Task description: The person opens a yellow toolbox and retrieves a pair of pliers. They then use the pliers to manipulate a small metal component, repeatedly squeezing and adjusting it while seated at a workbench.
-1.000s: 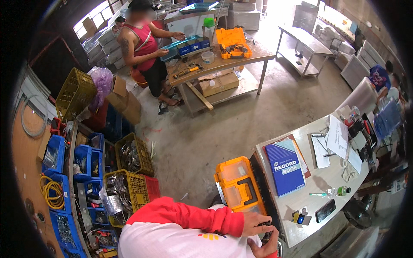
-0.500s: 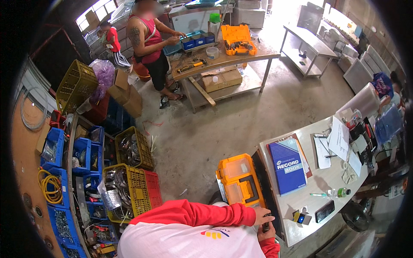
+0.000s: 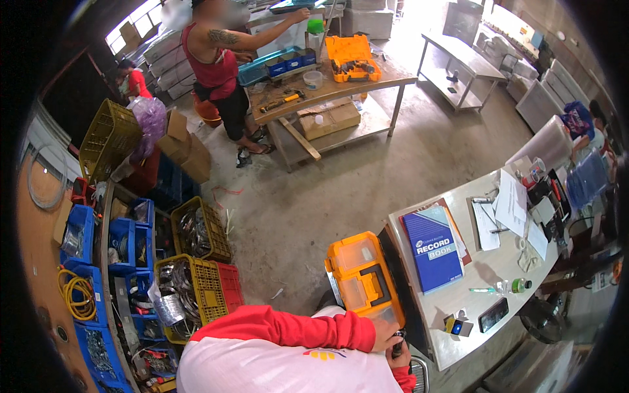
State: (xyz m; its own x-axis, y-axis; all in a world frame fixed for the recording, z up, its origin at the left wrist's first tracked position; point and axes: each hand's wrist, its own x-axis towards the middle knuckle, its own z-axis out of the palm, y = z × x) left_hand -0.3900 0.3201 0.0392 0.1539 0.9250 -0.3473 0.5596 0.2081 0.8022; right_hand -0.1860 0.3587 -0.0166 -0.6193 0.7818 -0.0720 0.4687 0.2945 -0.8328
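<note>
Beside the yellow-orange toolbox, my two hands meet close to my body. My right hand is closed round a small dark object, whose kind is too small and covered to tell. My left hand, coming across in a red sleeve, lies over the object's upper end with its fingers bent onto it. The toolbox, with clear lid compartments and a dark handle, stands just beyond my left hand, against the desk's side.
On the desk at right lie a blue record book, papers, a phone and a clear bottle. Crates and blue bins of hardware line the left. A person stands at a workbench holding an orange case.
My hands stay together on the dark object, and my left hand has shifted slightly over it. The person at the workbench has raised an arm toward the right. The whole view has shifted slightly.
</note>
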